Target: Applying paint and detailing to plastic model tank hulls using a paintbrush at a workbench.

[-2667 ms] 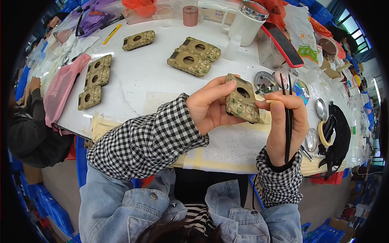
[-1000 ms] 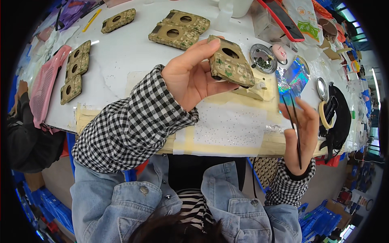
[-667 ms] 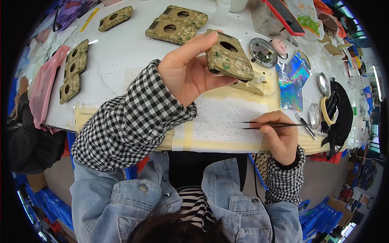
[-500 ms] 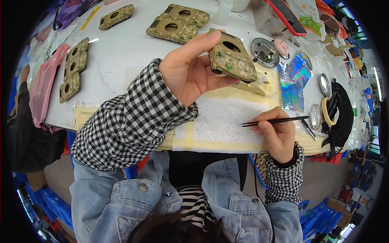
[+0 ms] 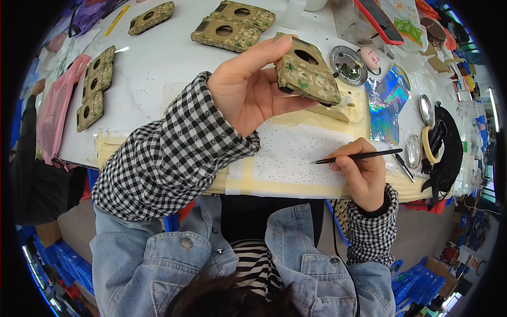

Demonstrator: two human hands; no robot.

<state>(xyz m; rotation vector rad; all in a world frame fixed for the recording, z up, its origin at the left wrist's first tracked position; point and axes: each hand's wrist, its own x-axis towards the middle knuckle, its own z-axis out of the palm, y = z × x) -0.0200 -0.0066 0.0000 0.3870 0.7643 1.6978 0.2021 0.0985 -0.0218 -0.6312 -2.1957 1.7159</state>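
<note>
My left hand (image 5: 251,87) is raised over the table, closed around a camouflage-painted model tank hull (image 5: 312,79) with a round hole in its top. The hull is tilted, its edge resting between thumb and fingers. In my right hand (image 5: 364,177), a pair of black tweezers (image 5: 384,154) is pinched, tips pointing left. The tips hover close above a white sheet (image 5: 285,171) dotted with many tiny pieces; whether they grip one is too small to tell.
More camouflage hulls (image 5: 224,33) lie at the back and far left. A round clear dish (image 5: 348,64) holds small dark bits. Right of it are shiny holographic film (image 5: 384,119), a pen-like tool (image 5: 404,168) and a tape roll (image 5: 430,148). Another person's sleeve (image 5: 24,158) shows at the left.
Between the frames the view shifts slightly. My left hand still holds the hull, which sits a little farther right. My right hand and the tweezers stay nearly in place over the sheet.
</note>
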